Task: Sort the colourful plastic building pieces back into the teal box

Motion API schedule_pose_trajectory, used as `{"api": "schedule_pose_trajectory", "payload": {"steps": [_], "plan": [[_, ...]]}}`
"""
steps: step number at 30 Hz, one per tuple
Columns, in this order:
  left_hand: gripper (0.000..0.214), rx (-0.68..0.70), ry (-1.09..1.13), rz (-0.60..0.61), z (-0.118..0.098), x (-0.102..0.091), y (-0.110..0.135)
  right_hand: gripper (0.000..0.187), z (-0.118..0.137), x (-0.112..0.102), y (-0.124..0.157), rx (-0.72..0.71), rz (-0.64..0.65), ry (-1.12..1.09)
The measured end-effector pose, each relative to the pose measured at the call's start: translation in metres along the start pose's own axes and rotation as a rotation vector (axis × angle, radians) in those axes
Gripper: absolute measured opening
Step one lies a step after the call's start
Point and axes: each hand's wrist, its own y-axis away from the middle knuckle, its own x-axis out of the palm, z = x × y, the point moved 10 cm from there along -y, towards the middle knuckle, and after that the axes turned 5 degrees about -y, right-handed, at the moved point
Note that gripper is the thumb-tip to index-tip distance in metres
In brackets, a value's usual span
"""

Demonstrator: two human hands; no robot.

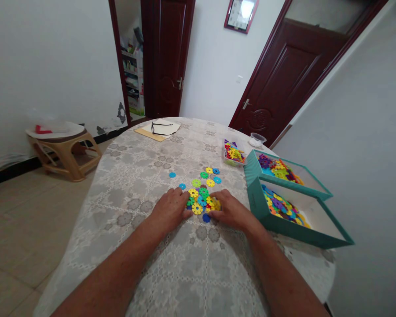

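Note:
A cluster of flat plastic snowflake discs (201, 199) in yellow, green and blue lies on the lace tablecloth (171, 264). My left hand (170, 209) rests palm down at its left side, fingertips touching a yellow disc. My right hand (229, 210) rests at the cluster's right side, fingers curled over yellow discs, with a blue disc (206, 217) just below its thumb. More loose discs (210, 175) lie a little farther away, and one blue disc (172, 175) sits apart to the left.
Two teal boxes (270, 222) (252, 169) with several discs stand at the right, with a small clear tub of discs (232, 154) and a plastic cup (257, 139) beyond. Glasses on paper (161, 127) lie at the far edge. A low stool (66, 152) stands left.

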Motion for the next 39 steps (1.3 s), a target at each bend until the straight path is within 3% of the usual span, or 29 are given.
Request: {"api": "schedule_pose_trajectory", "payload": {"steps": [7,17,20,23,26,29,31,33,35,37,39], "plan": [[0.024,0.083,-0.01,-0.031,-0.014,0.008,-0.006,0.021,0.007,0.0,-0.013,-0.028,-0.074,0.08],[0.024,0.094,-0.031,-0.038,-0.015,0.006,-0.005,0.018,0.004,-0.022,-0.013,0.024,-0.171,0.145],[0.022,0.098,-0.028,-0.036,-0.014,0.005,-0.004,0.02,0.015,-0.054,-0.002,-0.035,-0.269,0.121],[0.022,0.082,-0.025,-0.033,-0.012,0.002,-0.003,0.022,0.014,-0.112,0.025,-0.057,-0.547,0.206],[0.024,0.06,-0.009,-0.05,-0.007,-0.001,-0.001,0.022,-0.018,-0.157,0.056,0.111,-0.718,0.434],[0.023,0.045,0.029,-0.1,0.001,-0.006,0.0,0.028,-0.067,-0.177,0.078,0.348,-0.697,0.586],[0.025,0.004,0.052,-0.159,0.014,-0.01,0.0,0.031,-0.083,-0.185,0.088,0.433,-0.738,0.607],[0.028,-0.066,0.074,-0.246,0.034,-0.015,-0.001,0.033,-0.074,-0.188,0.091,0.386,-0.848,0.579],[0.032,-0.139,0.1,-0.333,0.055,-0.018,-0.002,0.032,-0.047,-0.178,0.081,0.215,-0.914,0.489],[0.036,-0.212,0.127,-0.388,0.075,-0.017,-0.005,0.027,-0.015,-0.153,0.06,0.003,-0.844,0.339],[0.04,-0.269,0.133,-0.394,0.09,-0.013,-0.009,0.024,0.013,-0.114,0.036,-0.159,-0.668,0.184]]}}
